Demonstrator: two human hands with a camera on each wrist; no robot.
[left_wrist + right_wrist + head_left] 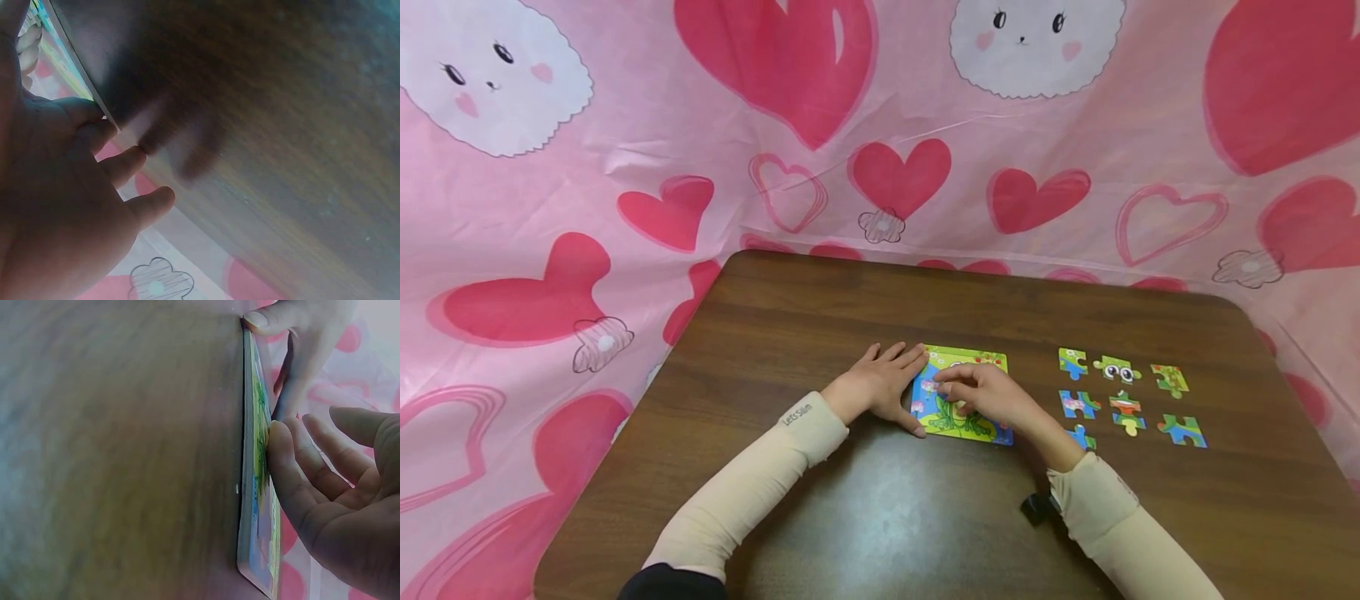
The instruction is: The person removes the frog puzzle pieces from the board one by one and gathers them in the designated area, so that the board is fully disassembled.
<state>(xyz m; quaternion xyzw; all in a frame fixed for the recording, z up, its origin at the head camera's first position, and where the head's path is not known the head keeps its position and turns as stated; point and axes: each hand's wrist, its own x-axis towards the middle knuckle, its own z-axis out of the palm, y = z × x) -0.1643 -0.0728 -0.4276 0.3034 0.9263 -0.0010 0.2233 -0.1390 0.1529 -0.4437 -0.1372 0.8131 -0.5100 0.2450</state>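
Observation:
A frog picture puzzle board (951, 427) lies flat on the table, its middle covered by a hand. At the board's left edge, my left hand (880, 385) rests with spread fingers, the thumb at the near corner and fingertips by the far corner. Above the picture is my right hand (992, 393), its fingers slightly bent. In the right wrist view, one fingertip (279, 434) of it touches the board's surface, and no loose piece shows between the fingers. Several loose jigsaw pieces lie to the right, among them one with eyes (1117, 372) and a red-and-blue one (1126, 408).
The brown wooden table (880, 517) has a pink heart-patterned cloth (925, 108) behind it and at its sides. A small black object (1036, 508) is near the right forearm. One blue-green piece (1081, 437) is partly hidden by the right wrist.

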